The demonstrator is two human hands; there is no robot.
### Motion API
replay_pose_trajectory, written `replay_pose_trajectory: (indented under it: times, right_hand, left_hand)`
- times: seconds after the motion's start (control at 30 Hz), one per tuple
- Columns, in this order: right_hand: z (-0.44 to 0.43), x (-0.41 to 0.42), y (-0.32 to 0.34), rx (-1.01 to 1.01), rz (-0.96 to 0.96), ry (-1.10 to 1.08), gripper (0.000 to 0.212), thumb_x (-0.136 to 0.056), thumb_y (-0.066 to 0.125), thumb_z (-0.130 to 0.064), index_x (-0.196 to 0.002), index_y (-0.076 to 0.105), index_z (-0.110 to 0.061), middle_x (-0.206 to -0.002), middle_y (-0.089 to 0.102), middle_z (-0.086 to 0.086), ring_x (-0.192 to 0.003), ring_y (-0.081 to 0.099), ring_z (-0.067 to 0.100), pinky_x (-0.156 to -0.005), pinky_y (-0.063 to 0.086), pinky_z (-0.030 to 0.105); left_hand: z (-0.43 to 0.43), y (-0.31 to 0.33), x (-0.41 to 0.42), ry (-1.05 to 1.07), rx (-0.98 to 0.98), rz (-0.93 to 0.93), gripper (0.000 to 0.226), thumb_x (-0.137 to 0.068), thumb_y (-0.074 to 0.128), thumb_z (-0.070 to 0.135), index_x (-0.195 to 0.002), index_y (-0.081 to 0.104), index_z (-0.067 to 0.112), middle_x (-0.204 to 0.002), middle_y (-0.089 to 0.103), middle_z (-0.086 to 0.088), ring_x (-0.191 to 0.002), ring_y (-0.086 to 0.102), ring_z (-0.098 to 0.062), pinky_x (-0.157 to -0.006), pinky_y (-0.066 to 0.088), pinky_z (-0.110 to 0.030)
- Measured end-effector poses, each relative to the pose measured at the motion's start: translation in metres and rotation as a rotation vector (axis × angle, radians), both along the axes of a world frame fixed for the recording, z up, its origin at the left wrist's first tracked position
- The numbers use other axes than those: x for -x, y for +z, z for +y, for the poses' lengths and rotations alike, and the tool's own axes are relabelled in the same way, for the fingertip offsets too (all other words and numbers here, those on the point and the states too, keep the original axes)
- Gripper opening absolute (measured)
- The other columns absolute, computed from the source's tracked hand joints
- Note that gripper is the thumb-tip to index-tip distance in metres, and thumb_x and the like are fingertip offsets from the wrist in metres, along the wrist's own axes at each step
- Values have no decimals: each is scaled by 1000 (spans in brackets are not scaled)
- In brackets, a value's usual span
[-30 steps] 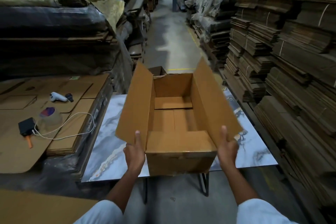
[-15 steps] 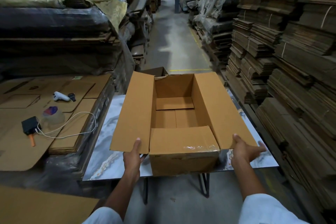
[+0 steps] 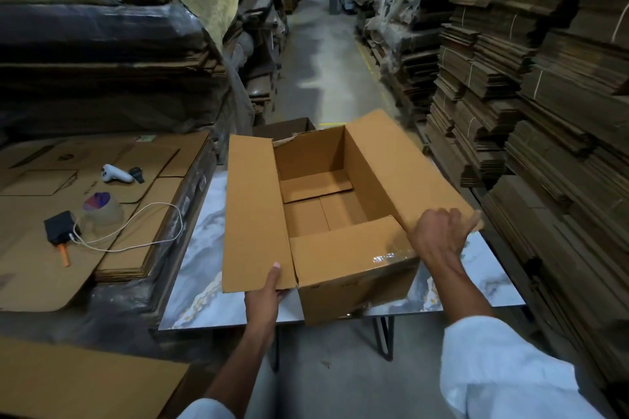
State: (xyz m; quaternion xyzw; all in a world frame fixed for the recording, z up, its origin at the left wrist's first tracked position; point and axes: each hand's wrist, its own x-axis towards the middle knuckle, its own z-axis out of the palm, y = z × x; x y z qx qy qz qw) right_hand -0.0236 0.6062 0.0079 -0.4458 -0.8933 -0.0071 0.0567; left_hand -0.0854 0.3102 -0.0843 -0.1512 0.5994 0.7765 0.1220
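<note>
An open brown cardboard box (image 3: 326,214) stands on a marble-patterned table (image 3: 200,248), its near end hanging over the table's front edge. Its long side flaps are spread outward and its inside is empty. My left hand (image 3: 269,292) pinches the near corner of the left flap, thumb on top. My right hand (image 3: 439,235) grips the near edge of the right flap, fingers curled over it. Shiny tape runs across the box's near short flap.
To the left, flat cardboard sheets (image 3: 68,214) carry a tape roll (image 3: 102,209), a black dispenser (image 3: 61,228) with a white cord, and a white tool (image 3: 117,174). Tall stacks of flattened cardboard (image 3: 544,112) line the right side. A concrete aisle (image 3: 323,54) runs ahead.
The two side flaps swung from upright to spread outward. My right hand moved from under the right flap to over its near edge, and the box turned slightly.
</note>
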Motion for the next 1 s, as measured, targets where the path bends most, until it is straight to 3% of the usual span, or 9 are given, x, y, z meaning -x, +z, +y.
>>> replay_pose_trajectory:
  times: [0.1, 0.2, 0.37, 0.5, 0.6, 0.73, 0.83, 0.93, 1.0]
  right_hand:
    - [-14, 11, -2, 11, -71, 286, 23, -89, 62, -32, -106, 69, -18, -117, 67, 6, -121, 53, 25, -118, 23, 53]
    - [-45, 28, -4, 274, -100, 708, 41, -98, 55, -42, -131, 59, -19, -134, 63, 4, -126, 53, 20, -119, 27, 44]
    - [-77, 58, -14, 505, -316, 759, 85, -89, 55, -70, -156, 33, -22, -162, 36, 5, -148, 32, 28, -120, 23, 51]
    - [-77, 75, -14, 474, -354, 748, 87, -82, 57, -75, -149, 43, -22, -156, 43, 7, -143, 36, 29, -119, 20, 56]
    - [-82, 74, -2, 322, -101, 788, 65, -91, 50, -69, -135, 57, -22, -139, 56, 6, -130, 47, 25, -118, 27, 50]
    - [-83, 58, 36, 332, 234, 757, 46, -103, 43, -54, -74, 57, -21, -74, 59, -3, -66, 55, 11, -73, 52, 33]
    - [-88, 42, 59, 425, 78, 772, 52, -101, 47, -57, -64, 49, -21, -58, 46, -3, -50, 41, 14, -58, 42, 28]
    - [-93, 26, 64, 588, -160, 779, 53, -97, 51, -61, -70, 59, -17, -64, 53, -3, -56, 48, 15, -75, 56, 35]
    - [-98, 15, 69, 656, -376, 817, 48, -92, 59, -63, -101, 72, -18, -91, 69, 0, -79, 61, 13, -85, 53, 36]
  left_hand:
    - [1, -2, 1, -27, -6, 25, 72, -91, 73, 29, -151, 35, 22, -142, 55, -6, -121, 60, -33, -98, 53, -57]
    - [1, 1, 2, -67, 21, 44, 70, -91, 72, 30, -150, 36, 23, -140, 56, -5, -120, 61, -31, -98, 54, -57]
    - [-8, 0, 5, -99, 53, 54, 68, -90, 74, 30, -148, 40, 20, -139, 59, -7, -118, 63, -33, -95, 56, -56]
    - [-12, -2, 8, -112, 72, 47, 60, -92, 72, 29, -144, 42, 21, -136, 60, -8, -115, 64, -32, -95, 56, -55]
    - [-12, -3, 8, -104, 57, 29, 57, -92, 72, 29, -141, 44, 21, -135, 61, -8, -114, 65, -32, -94, 57, -54]
    - [-8, -7, 9, -71, 58, -23, 66, -89, 74, 35, -145, 42, 19, -137, 59, -7, -115, 64, -34, -93, 58, -54]
    - [-6, -9, 8, -72, 75, -12, 71, -89, 73, 40, -149, 41, 19, -138, 58, -6, -115, 64, -32, -93, 58, -52]
    - [-5, -12, 8, -50, 54, -38, 74, -88, 74, 40, -150, 39, 20, -138, 58, -6, -114, 64, -32, -95, 57, -53]
    - [-5, -13, 8, -31, 27, -56, 74, -87, 76, 39, -148, 40, 20, -136, 60, -6, -113, 65, -33, -94, 57, -53]
